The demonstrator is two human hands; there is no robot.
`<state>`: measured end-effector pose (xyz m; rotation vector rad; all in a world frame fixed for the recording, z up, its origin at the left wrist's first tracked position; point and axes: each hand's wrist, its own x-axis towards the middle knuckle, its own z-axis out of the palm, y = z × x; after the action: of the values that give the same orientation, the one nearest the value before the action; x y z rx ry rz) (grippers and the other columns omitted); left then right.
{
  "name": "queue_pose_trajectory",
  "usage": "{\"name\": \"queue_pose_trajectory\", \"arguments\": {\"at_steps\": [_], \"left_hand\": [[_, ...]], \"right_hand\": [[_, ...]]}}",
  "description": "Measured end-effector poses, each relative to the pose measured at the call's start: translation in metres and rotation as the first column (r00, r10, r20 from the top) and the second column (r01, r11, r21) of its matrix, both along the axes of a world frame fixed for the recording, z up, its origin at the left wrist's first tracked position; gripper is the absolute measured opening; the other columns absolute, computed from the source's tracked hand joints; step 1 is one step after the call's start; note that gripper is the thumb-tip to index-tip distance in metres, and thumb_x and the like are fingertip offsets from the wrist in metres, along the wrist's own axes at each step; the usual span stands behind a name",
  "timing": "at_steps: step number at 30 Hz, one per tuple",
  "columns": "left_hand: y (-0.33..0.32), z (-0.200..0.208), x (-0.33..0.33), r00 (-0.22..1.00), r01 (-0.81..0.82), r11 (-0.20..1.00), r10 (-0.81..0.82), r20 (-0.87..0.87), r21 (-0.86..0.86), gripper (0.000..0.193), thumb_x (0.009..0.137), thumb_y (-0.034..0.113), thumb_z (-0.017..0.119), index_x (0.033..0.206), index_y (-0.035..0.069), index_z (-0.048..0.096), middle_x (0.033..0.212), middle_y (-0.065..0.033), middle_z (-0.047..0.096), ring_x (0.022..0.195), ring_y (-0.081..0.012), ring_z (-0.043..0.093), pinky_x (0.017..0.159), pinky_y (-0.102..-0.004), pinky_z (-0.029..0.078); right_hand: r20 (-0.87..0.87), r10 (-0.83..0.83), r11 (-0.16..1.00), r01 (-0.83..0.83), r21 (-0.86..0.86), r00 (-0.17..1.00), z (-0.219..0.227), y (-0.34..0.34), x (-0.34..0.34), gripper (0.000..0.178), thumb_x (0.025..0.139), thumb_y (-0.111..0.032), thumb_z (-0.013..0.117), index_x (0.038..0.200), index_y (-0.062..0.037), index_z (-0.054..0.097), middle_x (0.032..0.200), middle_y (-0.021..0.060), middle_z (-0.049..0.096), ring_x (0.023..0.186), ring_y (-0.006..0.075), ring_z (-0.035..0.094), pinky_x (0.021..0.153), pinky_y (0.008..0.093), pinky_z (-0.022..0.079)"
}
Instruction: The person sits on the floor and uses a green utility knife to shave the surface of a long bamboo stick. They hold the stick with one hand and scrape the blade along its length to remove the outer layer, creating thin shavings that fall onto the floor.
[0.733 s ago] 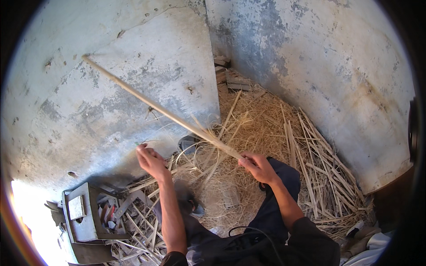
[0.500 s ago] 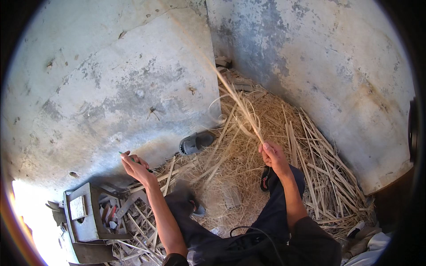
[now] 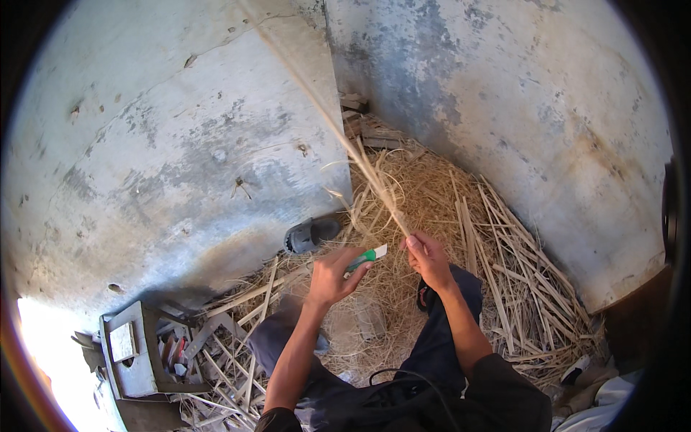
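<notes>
My left hand [image 3: 332,277] is closed around a green-handled utility knife [image 3: 369,258], whose pale blade tip points toward my other hand. My right hand [image 3: 430,263] pinches the near end of a long thin bamboo-like strip [image 3: 363,165]. That strip slants up and away to the left, in front of the wall, and blurs toward its far end. Fine curls of shaving hang beside its lower stretch. A small gap separates the blade from the strip's held end.
Fibrous shavings [image 3: 414,187] cover the floor before me, with cut strips [image 3: 522,270] heaped along the right wall [image 3: 518,115]. A grey slip-on shoe [image 3: 311,235] lies by the left wall [image 3: 180,144]. At lower left stands a worn wooden box-like piece [image 3: 137,374] near scraps.
My left hand has swung right with the knife, from out by the left wall to close beside my right hand. The strip and my right hand have shifted slightly left.
</notes>
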<state>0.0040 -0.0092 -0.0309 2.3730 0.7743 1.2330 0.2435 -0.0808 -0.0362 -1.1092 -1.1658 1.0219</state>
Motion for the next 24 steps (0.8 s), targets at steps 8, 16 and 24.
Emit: {"name": "queue_pose_trajectory", "arguments": {"at_steps": [8,16,24], "left_hand": [[0.005,-0.003,-0.003,0.991,-0.119,0.992,0.120,0.049,-0.032,0.027,0.090,0.020,0.083,0.111,0.005,0.075,0.094,-0.0149,0.077,0.078,-0.0326,0.076,0.067,-0.0396,0.059],[0.003,0.001,-0.005,0.984,-0.168,0.982,0.161,0.081,0.091,0.027,0.087,0.021,0.085,0.109,0.008,0.076,0.086,-0.0111,0.076,0.065,-0.0290,0.073,0.056,-0.0379,0.057],[0.001,0.007,-0.005,0.961,-0.274,0.946,0.276,0.014,0.172,0.030,0.084,0.022,0.086,0.112,0.014,0.077,0.088,-0.0077,0.078,0.060,-0.0263,0.072,0.052,-0.0360,0.056]], "right_hand": [[0.284,0.125,0.991,-0.135,0.013,0.950,-0.003,-0.008,-0.016,0.036,0.110,-0.036,0.059,0.101,-0.0021,0.068,0.065,-0.0047,0.048,0.057,0.0042,0.041,0.053,0.0255,0.033],[0.288,0.138,0.990,-0.129,-0.050,0.948,0.002,-0.008,-0.018,0.037,0.109,-0.037,0.059,0.102,-0.0019,0.069,0.066,-0.0038,0.050,0.057,0.0048,0.043,0.054,0.0265,0.035],[0.311,0.134,0.991,-0.130,-0.037,0.941,0.005,-0.005,-0.015,0.039,0.109,-0.039,0.058,0.105,-0.0016,0.069,0.066,-0.0023,0.052,0.057,0.0061,0.044,0.053,0.0281,0.036]]}}
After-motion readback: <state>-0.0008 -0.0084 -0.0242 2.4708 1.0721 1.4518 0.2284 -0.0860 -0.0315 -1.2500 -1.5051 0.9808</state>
